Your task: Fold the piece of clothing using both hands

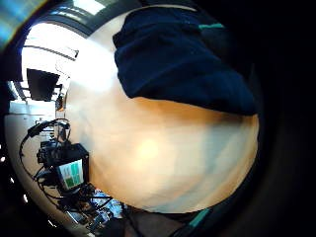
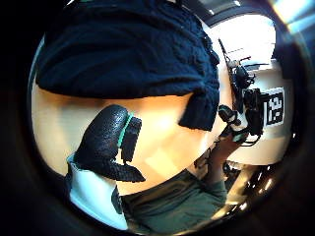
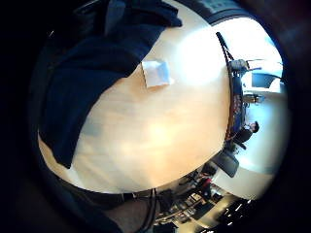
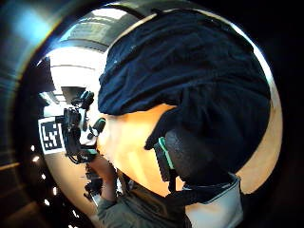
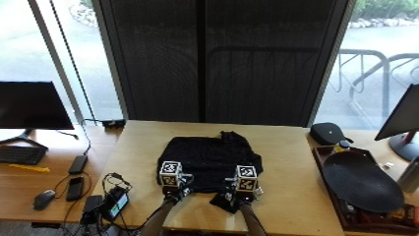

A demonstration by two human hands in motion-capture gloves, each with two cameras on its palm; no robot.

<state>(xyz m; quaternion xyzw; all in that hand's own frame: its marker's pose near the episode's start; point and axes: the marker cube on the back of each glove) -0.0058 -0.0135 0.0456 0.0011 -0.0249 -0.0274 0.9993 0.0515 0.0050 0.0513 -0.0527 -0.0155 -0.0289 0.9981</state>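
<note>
Where garment (image 5: 211, 160) lies, wooden table (image 5: 288, 167), windows (image 5: 223, 59)

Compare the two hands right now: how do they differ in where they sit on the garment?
The left hand sits at the near left edge of the dark garment, where the hem runs straight. The right hand sits at the near right, where a flap of cloth hangs past the hem toward the table edge. Both are at the near hem, roughly level; neither hand's fingers show clearly.
</note>
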